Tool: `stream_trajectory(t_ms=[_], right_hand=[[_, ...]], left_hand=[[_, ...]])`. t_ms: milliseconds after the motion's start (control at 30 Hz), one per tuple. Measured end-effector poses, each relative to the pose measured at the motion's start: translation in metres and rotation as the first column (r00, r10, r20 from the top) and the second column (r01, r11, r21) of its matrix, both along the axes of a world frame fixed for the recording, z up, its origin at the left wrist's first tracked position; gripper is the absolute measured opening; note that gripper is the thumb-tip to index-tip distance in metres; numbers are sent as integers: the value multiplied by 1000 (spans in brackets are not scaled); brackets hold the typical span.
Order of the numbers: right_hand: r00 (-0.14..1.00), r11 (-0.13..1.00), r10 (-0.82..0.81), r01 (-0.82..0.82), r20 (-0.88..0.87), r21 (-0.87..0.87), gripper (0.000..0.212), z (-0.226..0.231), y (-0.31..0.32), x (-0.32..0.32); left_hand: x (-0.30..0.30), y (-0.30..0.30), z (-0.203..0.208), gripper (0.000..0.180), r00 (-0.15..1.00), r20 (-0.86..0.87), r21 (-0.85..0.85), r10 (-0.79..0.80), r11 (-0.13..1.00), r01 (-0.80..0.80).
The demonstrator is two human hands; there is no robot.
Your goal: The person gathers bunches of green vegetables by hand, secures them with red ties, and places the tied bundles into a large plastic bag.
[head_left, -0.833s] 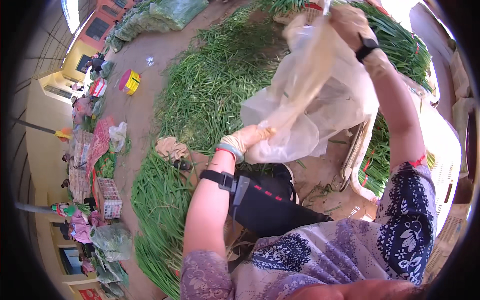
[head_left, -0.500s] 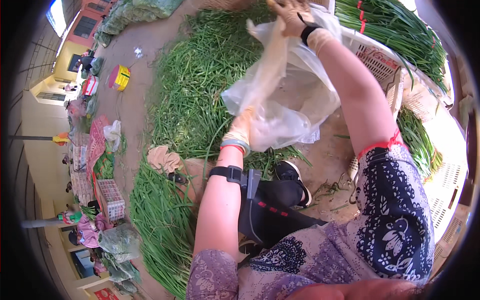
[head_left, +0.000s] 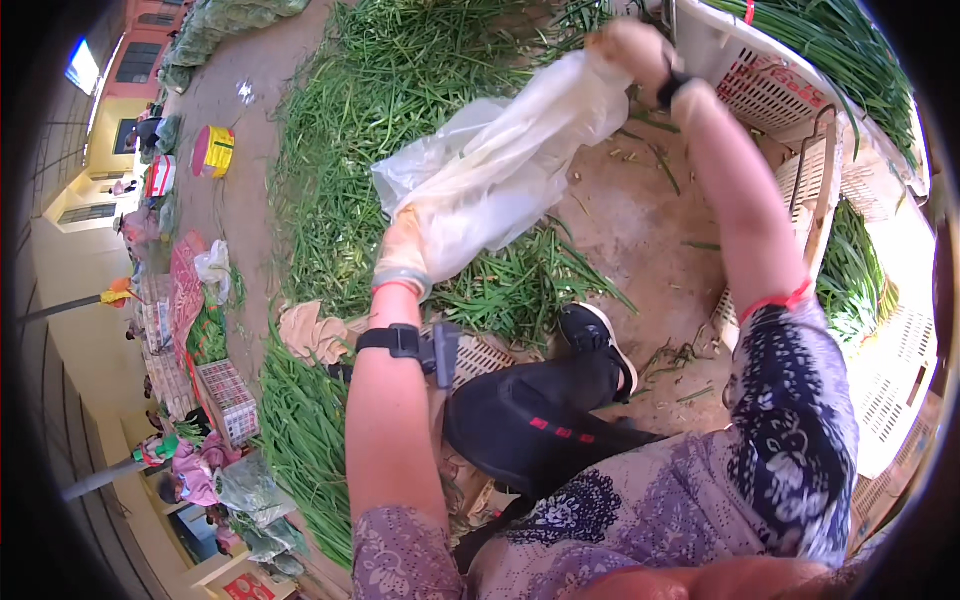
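Observation:
A clear plastic bag (head_left: 510,160) is stretched slantwise between my two hands, above the floor and the cut greens. My left hand (head_left: 408,240), in a pale glove, grips its lower left end; folds of film partly cover the fingers. At the upper right end, my right hand (head_left: 632,52), also gloved and slightly blurred, is closed on the gathered film. Below the bag lies a broad heap of loose green stalks (head_left: 340,190). Longer green leaves (head_left: 310,440) lie in a pile beside my left forearm.
White plastic crates (head_left: 765,90) stand at the right, with bundled long greens (head_left: 840,50) on top and another bunch (head_left: 855,265) lower down. A beige cloth (head_left: 315,333) lies by the leaf pile. My black shoe (head_left: 597,345) rests on the floor. A yellow-and-pink drum (head_left: 214,152) stands farther left.
My left hand has moved left, and my right hand has shifted right and slightly down. The bag, bunched and billowing before, is now pulled out long between them.

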State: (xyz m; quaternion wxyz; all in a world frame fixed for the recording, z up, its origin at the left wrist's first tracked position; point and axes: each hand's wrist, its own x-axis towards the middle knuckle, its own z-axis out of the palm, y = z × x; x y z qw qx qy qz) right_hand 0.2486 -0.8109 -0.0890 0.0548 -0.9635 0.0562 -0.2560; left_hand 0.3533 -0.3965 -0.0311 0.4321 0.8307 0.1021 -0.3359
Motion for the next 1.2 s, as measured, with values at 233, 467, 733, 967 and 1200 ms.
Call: stream_trajectory(t_ms=[233, 467, 733, 967, 1200], right_hand=[[789, 173, -339, -483, 513, 858, 14, 140, -126, 38], [984, 894, -146, 86, 106, 439, 22, 131, 118, -57], [935, 829, 134, 75, -328, 554, 102, -68, 283, -39], [530, 803, 583, -258, -616, 538, 32, -93, 172, -53], [-158, 929, 9, -363, -987, 67, 38, -48, 62, -125]], left_hand=[[27, 45, 7, 61, 660, -46, 771, -750, 393, 501], [24, 12, 60, 48, 749, -478, -865, -459, 393, -312], [8, -33, 41, 47, 867, -385, -648, 316, 577, -498], [23, -6, 27, 49, 970, 37, -783, 242, 610, -122], [-27, -53, -66, 35, 867, -266, -311, 422, 814, -491]])
